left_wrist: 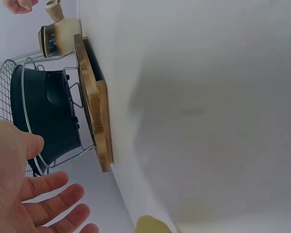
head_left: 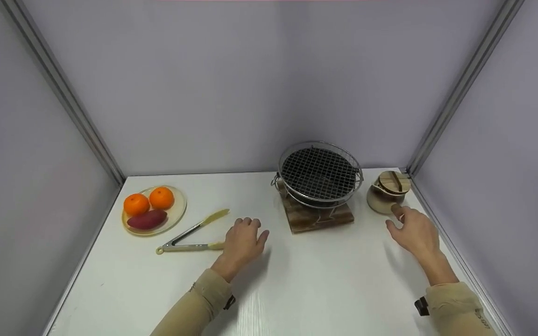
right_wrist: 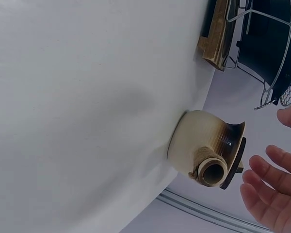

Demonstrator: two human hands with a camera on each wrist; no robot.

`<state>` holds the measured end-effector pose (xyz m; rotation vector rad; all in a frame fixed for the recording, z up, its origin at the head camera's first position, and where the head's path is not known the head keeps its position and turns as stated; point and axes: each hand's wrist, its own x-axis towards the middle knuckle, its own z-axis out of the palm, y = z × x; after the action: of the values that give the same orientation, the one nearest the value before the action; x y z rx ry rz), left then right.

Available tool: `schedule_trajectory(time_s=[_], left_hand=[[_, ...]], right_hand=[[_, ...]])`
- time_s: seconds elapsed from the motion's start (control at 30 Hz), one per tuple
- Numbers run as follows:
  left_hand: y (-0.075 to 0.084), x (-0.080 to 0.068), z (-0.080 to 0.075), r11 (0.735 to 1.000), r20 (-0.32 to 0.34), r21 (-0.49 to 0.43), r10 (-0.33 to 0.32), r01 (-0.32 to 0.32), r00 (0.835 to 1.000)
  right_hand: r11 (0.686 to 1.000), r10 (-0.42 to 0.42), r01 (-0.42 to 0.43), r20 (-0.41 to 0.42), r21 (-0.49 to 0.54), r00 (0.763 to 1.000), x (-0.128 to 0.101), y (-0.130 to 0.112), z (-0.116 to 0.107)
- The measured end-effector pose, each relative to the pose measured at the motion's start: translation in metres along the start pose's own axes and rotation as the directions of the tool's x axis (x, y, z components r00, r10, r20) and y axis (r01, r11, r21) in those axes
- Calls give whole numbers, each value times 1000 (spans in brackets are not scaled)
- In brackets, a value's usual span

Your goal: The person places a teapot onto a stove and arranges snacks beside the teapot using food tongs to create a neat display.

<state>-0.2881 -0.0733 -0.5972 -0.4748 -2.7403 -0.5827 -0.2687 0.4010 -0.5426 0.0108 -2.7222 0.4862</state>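
Head view: right hand hovers just in front of the lidded clay pot, fingers loosely spread, holding nothing and not touching it. The pot stands on the white desk just right of the wire-mesh grill. Left hand, fingers relaxed, rests left of the grill beside the tongs.

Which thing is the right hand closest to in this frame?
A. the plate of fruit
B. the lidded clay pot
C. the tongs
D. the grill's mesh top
B: the right hand hovers open just in front of the lidded clay pot, fingers not touching it.
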Motion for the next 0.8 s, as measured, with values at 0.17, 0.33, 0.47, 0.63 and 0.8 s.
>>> schedule_trajectory(time_s=[0.17, 0.33, 0.47, 0.63, 0.8], left_hand=[[6, 2, 3, 1000, 9, -4, 14, -14, 1000], [14, 4, 6, 1000, 7, -17, 22, -22, 1000], [21, 7, 9, 999, 20, -22, 36, -35, 999], [30, 8, 15, 998, 14, -10, 62, -62, 998], [39, 6, 21, 997, 31, -3, 78, -78, 996]], right_hand=[[1000, 24, -24, -8, 5, 1000, 4, 2, -2], [998, 52, -52, 13, 21, 999, 7, 4, -5], [997, 67, -68, 28, 21, 997, 12, 6, -6], [997, 75, -75, 28, -12, 997, 17, 12, -3], [995, 90, -89, 29, -43, 996, 19, 17, 0]])
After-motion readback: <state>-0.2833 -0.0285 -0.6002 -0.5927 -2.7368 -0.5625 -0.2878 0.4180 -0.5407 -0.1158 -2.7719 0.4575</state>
